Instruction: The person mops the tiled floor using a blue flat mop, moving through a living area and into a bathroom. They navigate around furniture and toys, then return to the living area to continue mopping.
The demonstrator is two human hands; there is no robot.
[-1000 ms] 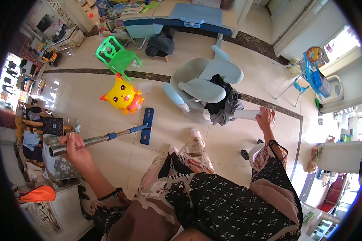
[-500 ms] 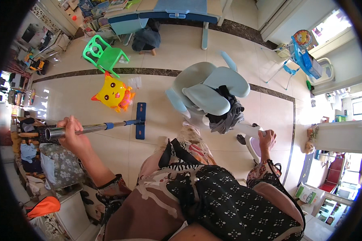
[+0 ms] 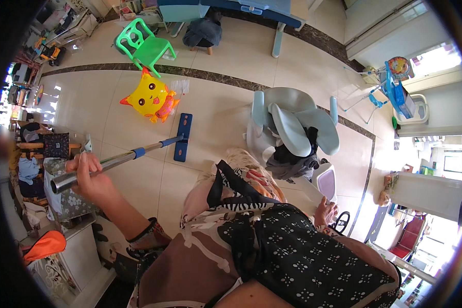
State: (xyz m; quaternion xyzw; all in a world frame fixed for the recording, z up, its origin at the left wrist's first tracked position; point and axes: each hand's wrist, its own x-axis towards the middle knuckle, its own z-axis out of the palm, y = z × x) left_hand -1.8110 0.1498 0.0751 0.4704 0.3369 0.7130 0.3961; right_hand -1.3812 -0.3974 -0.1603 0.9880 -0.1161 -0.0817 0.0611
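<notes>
A dark band [image 3: 220,77] crosses the pale tiled floor [image 3: 215,110].

Green chair [image 3: 150,49], yellow toy [image 3: 149,97] (pointy-eared)

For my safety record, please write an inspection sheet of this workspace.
Surface: glossy beige tile floor with dark strip.
Job's things: blue rectangular mop head on silver metal pole; pale-blue curved chair bearing grey and black cloth.
Clutter: yellow inflatable animal toy; green plastic chair.
Hands: left hand closed around pole; right hand at white bar, grip unclear.
Cables: nothing seen.
Surroundings: blue-edged desk; blue-framed high chair at right.
</notes>
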